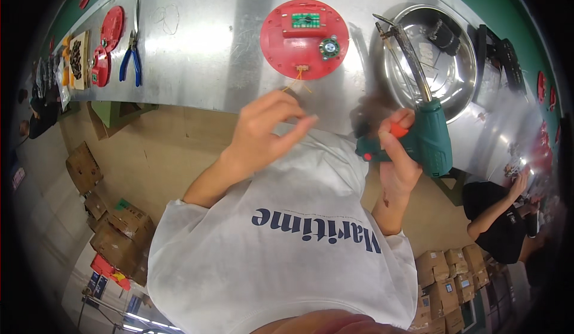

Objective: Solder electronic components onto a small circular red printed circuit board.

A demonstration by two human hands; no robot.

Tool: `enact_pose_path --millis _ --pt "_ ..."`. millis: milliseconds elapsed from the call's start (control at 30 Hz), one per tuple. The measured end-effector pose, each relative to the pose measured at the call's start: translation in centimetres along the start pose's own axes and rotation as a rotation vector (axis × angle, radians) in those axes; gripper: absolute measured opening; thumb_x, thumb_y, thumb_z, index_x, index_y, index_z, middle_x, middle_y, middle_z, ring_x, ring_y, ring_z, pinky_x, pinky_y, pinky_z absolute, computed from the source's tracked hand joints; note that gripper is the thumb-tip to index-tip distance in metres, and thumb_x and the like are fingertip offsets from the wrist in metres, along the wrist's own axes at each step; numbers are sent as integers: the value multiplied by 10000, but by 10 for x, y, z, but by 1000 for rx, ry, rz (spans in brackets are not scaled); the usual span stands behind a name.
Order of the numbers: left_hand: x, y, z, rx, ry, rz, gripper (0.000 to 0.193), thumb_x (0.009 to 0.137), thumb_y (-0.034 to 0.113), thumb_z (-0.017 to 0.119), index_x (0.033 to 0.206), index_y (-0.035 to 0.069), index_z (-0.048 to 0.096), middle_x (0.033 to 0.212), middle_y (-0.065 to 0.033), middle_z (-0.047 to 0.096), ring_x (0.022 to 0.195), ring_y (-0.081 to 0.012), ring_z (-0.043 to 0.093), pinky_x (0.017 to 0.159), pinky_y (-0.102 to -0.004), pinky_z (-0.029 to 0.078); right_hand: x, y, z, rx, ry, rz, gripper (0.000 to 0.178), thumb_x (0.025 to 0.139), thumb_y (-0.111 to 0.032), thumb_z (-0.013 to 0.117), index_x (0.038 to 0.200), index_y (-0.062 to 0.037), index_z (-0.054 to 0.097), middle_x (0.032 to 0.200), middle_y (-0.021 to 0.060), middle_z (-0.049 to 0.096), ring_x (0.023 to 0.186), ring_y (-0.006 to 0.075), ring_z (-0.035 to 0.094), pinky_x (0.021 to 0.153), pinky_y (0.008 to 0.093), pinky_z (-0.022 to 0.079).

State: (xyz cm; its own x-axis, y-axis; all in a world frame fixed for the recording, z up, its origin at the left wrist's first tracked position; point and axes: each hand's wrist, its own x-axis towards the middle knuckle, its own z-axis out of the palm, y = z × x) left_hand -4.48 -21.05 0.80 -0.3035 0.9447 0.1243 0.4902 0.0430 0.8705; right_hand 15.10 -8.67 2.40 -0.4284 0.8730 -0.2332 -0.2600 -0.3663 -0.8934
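Note:
My right hand (397,145) is wrapped round the handle of a green soldering gun (433,136) with a red trigger. Its long metal tube points up and leftward over the rim of a shiny steel bowl (391,89). Close to the bench's front edge hovers my left hand (266,127), its thumb stretched away from the half-curled fingers; I see nothing in it. Just above that hand, thin yellow wires (299,86) come off a round red plastic cover (281,50). A green circuit board (306,20) and a small round board (329,47) sit on the cover.
Blue-handled long-nose pliers (131,59) lie at the left, beside smaller red parts (112,29) and a box of dark pieces (76,59). Inside the bowl is a black object (443,37). Another person (499,217) works at the right. Cardboard boxes (122,232) are stacked on the floor.

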Motion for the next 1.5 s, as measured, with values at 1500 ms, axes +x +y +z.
enact_pose_path --millis 1500 --pt "-2 8 5 -199 118 -134 120 782 -43 673 894 -4 685 750 -82 663 558 -124 578 493 -229 435 11 39 55 149 -101 309 276 770 77 591 1027 -9 539 1018 113 531 848 184 569 700 255 426"
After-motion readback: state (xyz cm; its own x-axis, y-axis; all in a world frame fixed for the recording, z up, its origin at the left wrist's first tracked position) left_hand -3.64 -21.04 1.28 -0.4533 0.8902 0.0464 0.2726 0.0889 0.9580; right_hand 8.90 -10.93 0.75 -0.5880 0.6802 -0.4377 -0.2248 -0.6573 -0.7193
